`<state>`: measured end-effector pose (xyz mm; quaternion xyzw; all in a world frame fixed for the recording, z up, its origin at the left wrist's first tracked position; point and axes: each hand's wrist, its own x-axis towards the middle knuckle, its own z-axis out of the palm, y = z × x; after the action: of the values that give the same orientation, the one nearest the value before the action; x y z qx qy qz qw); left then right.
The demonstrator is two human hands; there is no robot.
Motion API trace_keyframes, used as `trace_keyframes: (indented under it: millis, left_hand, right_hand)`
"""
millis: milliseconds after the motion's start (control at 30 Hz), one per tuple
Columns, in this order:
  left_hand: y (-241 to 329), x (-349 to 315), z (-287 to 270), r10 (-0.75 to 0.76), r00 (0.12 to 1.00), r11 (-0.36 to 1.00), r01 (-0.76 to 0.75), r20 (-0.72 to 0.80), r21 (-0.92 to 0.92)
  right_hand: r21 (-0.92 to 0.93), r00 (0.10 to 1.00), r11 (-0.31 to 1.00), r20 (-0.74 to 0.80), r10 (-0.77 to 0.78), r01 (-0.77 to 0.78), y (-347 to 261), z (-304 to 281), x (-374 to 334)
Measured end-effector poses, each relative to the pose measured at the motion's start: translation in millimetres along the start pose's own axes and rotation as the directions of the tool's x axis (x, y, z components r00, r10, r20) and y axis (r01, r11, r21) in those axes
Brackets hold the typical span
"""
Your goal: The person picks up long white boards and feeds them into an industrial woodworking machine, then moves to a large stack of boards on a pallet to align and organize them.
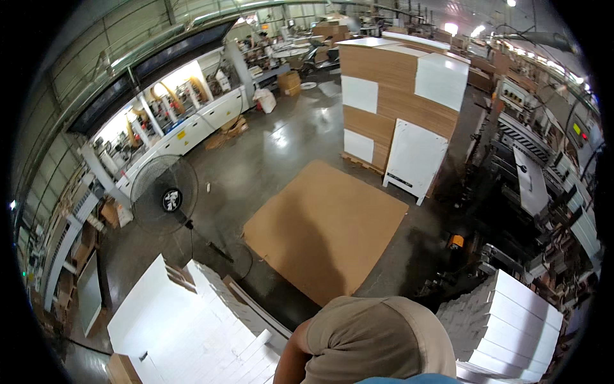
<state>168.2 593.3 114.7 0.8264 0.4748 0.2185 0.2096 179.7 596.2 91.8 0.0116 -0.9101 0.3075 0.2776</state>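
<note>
Neither my left hand nor my right hand shows in the head view. At the lower edge, a rounded khaki cloth garment (pixel 377 339) bulges into the picture, with a strip of blue cloth (pixel 409 379) under it. Bare skin (pixel 293 358) shows at its left; whether it is an arm or a leg, I cannot tell. Beyond it a flat brown cardboard sheet (pixel 332 221) lies on the floor, with a shadow across it. White panels (pixel 173 320) are piled at the lower left. Another stack of white panels (pixel 518 320) stands at the lower right.
A black pedestal fan (pixel 171 200) stands at the left, its cable on the floor. A tall stack of wood-grain and white boards (pixel 403 89) rises behind the cardboard, with a white panel (pixel 416 157) leaning on it. Machines line the left (pixel 192 131) and right (pixel 531 173).
</note>
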Motion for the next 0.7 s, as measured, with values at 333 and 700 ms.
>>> trace_keyframes:
  millis: [333,700]
  left_hand:
    - [12,11,14,0.134,0.987,0.988,-0.127,0.087,-0.088]
    - [0,11,8,0.163,0.978,0.981,-0.147,0.126,-0.127]
  right_hand:
    - [-0.243,0.971,0.948,0.071,0.227,-0.204,9,-37,-87]
    - [-0.22,-0.206,-0.309,-0.393,0.896,-0.925,-151,7,-347]
